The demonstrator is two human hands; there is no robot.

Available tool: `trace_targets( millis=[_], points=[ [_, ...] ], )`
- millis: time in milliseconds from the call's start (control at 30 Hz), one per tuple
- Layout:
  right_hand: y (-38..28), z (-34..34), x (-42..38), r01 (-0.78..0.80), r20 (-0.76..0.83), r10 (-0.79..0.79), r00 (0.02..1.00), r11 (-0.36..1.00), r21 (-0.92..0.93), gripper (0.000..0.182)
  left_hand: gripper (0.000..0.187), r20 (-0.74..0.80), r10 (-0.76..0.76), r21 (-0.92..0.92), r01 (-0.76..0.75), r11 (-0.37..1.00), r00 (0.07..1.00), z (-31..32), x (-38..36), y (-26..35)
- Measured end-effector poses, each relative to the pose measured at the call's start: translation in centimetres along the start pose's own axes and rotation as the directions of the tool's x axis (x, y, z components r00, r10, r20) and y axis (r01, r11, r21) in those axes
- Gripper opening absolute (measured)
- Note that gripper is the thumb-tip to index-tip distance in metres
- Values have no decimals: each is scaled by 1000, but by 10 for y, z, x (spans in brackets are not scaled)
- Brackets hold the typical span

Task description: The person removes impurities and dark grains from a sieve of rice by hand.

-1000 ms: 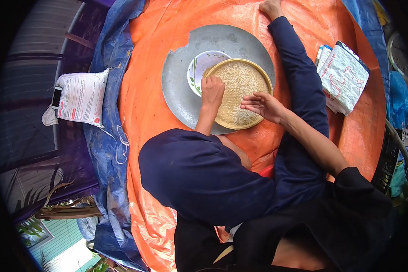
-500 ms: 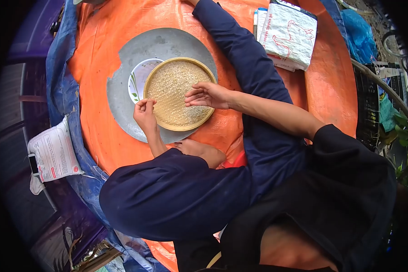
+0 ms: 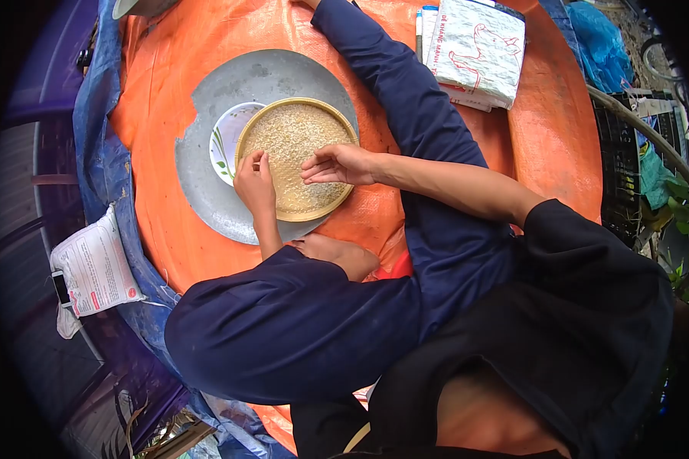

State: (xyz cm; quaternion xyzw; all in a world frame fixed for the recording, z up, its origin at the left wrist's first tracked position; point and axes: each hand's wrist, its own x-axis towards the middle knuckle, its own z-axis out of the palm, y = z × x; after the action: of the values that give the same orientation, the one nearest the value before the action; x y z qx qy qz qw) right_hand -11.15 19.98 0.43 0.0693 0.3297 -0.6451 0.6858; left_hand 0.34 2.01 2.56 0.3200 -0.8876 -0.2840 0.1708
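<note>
A round, shallow yellow-brown tray (image 3: 351, 200) holds a layer of pale grain (image 3: 291, 138). My left hand (image 3: 255, 183) is over the tray's left edge, thumb and fingertips pinched together; anything between them is too small to make out. Reaching in from the right, my right hand (image 3: 338, 164) hovers over the grain with its fingers stretched and slightly curved, holding nothing that I can see. Partly under the tray lies a white plate (image 3: 223, 141) with a green leaf pattern. Both rest on a large round grey metal sheet (image 3: 207, 203) with a ragged left edge.
An orange tarp (image 3: 161, 115) covers the ground, bordered by a blue tarp (image 3: 98, 145). Folded printed sacks (image 3: 478, 53) lie at upper right. A white bag (image 3: 98, 268) sits at left. My outstretched leg (image 3: 406, 84) runs along the tray's right side.
My left hand has moved up and inward over the tray's rim, still pinched. The right hand stays over the grain, fingers a little more curved. The whole view has shifted slightly.
</note>
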Motion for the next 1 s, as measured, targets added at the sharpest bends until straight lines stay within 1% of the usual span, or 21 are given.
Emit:
trace_targets(
  millis=[100,200,300,400,500,600,800,900,1000],
  points=[
    [-1,2,-1,-3,-8,3,1000,1000,-22,39,14,-55,100,171,-90,981,993,6,9,2],
    [-2,0,-2,-2,-14,2,1000,1000,-23,39,15,-34,127,205,-117,972,991,11,14,-4],
    [-3,1,-1,0,-13,0,1000,1000,-22,39,14,-29,116,266,-104,959,993,11,14,-4],
    [-4,2,-1,-1,-10,1,1000,1000,-17,39,14,-31,64,228,-55,972,997,11,15,-1],
    [-3,2,-3,6,2,-6,1000,1000,-8,39,13,-21,39,244,-33,969,999,12,16,-3],
    [-5,4,-4,6,6,-6,1000,1000,6,39,12,23,84,309,-87,947,996,12,14,-3],
    [-5,4,-4,18,12,-18,1000,1000,15,39,10,52,117,360,-128,924,992,12,15,-2],
    [-6,4,-3,21,0,-21,1000,1000,6,39,10,64,89,308,-105,946,994,9,15,-3],
    [-6,0,-1,25,-18,-25,1000,1000,-6,38,15,65,-14,168,2,986,998,3,11,-3]
  ],
)
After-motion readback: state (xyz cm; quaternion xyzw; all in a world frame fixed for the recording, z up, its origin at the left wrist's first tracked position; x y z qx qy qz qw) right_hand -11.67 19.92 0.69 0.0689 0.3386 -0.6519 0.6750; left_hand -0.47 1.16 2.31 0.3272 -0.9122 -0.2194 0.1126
